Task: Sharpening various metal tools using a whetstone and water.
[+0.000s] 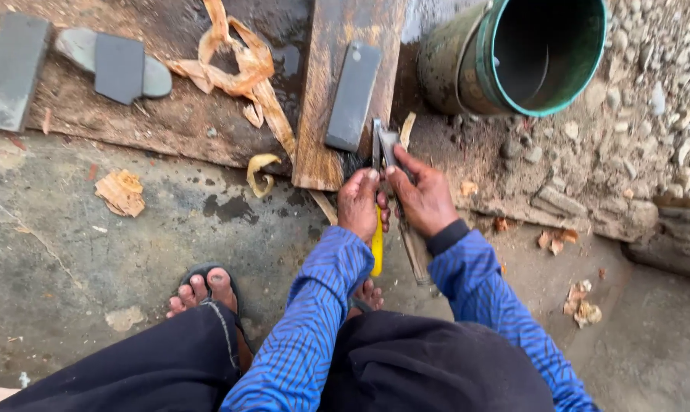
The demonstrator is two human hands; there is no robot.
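My left hand (359, 202) grips a tool with a yellow handle (376, 248), its metal blade (377, 143) pointing up toward a dark grey sharpening stone (353, 95). My right hand (423, 197) holds a second metal piece (389, 145) beside that blade, fingertips pressed on it. The stone lies on a wet wooden plank (326, 137). Both arms wear blue striped sleeves.
A green-rimmed bucket (524, 53) lies on its side at the upper right on gravel. More grey stones (13, 69) (120, 67) rest on a board at the upper left. Wood shavings (234, 61) lie scattered. My sandalled foot (204, 290) stands on concrete.
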